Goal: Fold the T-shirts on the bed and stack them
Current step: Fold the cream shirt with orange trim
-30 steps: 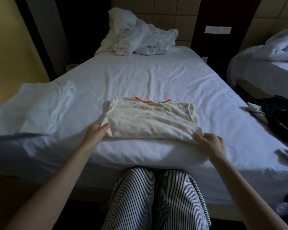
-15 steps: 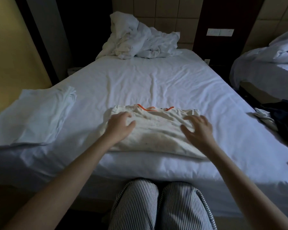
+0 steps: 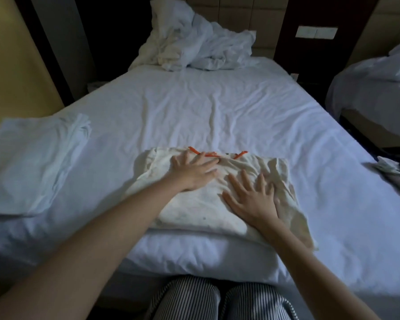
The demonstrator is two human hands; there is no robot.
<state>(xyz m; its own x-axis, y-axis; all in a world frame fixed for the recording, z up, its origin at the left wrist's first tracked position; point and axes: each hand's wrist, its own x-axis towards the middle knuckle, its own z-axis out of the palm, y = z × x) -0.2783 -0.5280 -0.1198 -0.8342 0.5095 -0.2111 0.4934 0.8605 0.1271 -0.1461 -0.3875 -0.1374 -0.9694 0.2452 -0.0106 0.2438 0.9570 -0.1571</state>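
1. Firstly, well to the left of the cream T-shirt [image 3: 194, 211], a pale folded pile [image 3: 32, 162] lies on the bed [image 3: 217, 107]. I judge this to be the stack, so the way to that side should be kept free.
2. The left hand [image 3: 192, 172] lies flat on the far left part of the T-shirt. Its fingers are spread wide, with the tips at the orange collar trim [image 3: 211, 154], and it holds nothing. It should press lightly and slide outward, so that the cloth does not bunch.
3. The T-shirt itself is a rough folded rectangle at the near edge of the bed. Wrinkles cross its middle, so smoothing seems to be the step in hand.
4. The right hand [image 3: 252, 199] rests flat on the right half of the T-shirt, fingers wide, and grips nothing. It should stroke toward the right edge, where the creases are deepest.
5. The near right corner [image 3: 305, 236] of the T-shirt hangs over the mattress edge. It should be tucked in before lifting, or the fold may open.
6. Far to the right of the T-shirt, loose garments [image 3: 389, 169] lie at the side of the bed.
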